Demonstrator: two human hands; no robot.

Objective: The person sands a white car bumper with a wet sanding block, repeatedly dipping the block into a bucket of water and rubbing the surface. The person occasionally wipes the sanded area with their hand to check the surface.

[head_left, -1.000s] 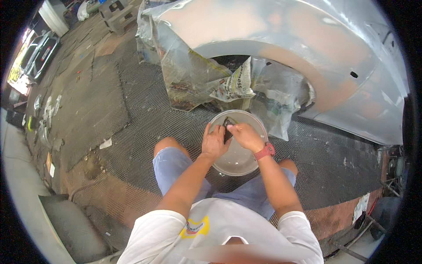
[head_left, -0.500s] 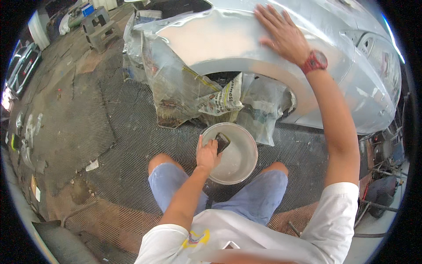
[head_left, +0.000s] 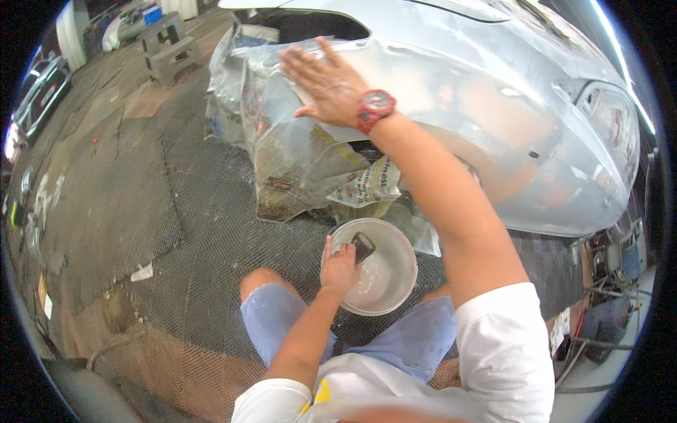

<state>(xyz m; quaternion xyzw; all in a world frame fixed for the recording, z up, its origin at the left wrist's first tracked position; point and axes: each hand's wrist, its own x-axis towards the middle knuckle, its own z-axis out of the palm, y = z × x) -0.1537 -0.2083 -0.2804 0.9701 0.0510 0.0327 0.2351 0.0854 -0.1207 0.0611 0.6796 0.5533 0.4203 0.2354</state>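
While left hand [head_left: 340, 270] holds block [head_left: 363, 248], right hand [head_left: 330, 84] extends flat.

Grey step stool [head_left: 171, 55] observed at upper left, with a blue box [head_left: 152, 14] seen near its top; a car [head_left: 48, 95] noted at far left; floor covered by dark ribbed matting [head_left: 211, 190]; metal bars [head_left: 599, 344] recorded at lower right

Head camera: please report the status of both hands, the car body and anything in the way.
Left hand gripping dark block at bucket. Right hand open, palm toward silver car body. Right forearm hiding part of wheel arch.
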